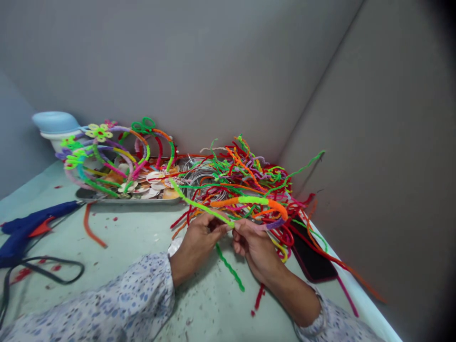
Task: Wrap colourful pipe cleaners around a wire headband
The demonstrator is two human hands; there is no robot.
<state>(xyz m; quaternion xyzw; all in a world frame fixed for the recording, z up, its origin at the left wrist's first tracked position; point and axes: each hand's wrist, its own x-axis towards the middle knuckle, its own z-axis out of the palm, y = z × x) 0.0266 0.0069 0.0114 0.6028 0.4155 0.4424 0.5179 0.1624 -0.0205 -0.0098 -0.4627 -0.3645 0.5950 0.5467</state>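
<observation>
My right hand (254, 244) pinches a headband (280, 209) wrapped in orange, lime, purple and pink pipe cleaner, near its pale pink end. Close beside it, my left hand (201, 240) has thumb and finger closed at the spot where a lime-green pipe cleaner (199, 205) meets the band. The loose length of that pipe cleaner sticks up and to the left, over the pile. Both sets of fingertips nearly touch, and they partly hide the join. A green pipe cleaner (231, 268) lies on the table between my wrists.
Behind my hands spreads a tangled heap of pipe cleaners (245, 166). A metal tray (142, 202) holds shells and several finished headbands (146, 147). At left lie a blue glue gun (26, 230) and its cord; a blue-lidded container (57, 123) stands behind. A dark phone (313, 256) rests at right.
</observation>
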